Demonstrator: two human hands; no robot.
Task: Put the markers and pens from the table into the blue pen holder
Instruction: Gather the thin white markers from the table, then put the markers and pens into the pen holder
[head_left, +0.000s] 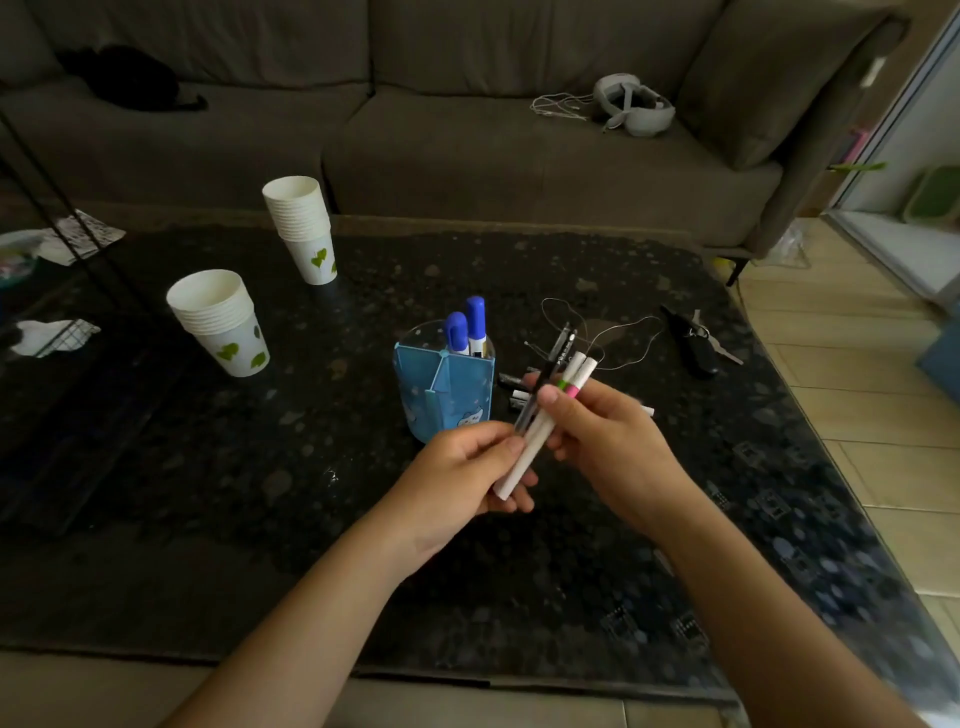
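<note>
The blue pen holder (448, 387) stands mid-table with two blue-capped markers (467, 330) upright in its back compartment. Just right of it, above the table, both hands grip one bundle of pens and markers (550, 395): two white markers with green and pink bands and a couple of black and clear pens. My left hand (467, 467) holds the bundle's lower end. My right hand (602, 436) pinches its middle. More dark pens (514, 384) lie on the table behind the bundle, partly hidden, and a white tip (647, 411) shows past my right hand.
Two stacks of paper cups (223, 322) (304, 228) stand at the left. A thin wire loop (613, 338) and keys with a dark fob (696, 343) lie right of the holder. The dark glass table (260, 467) ends near a sofa (467, 130) behind.
</note>
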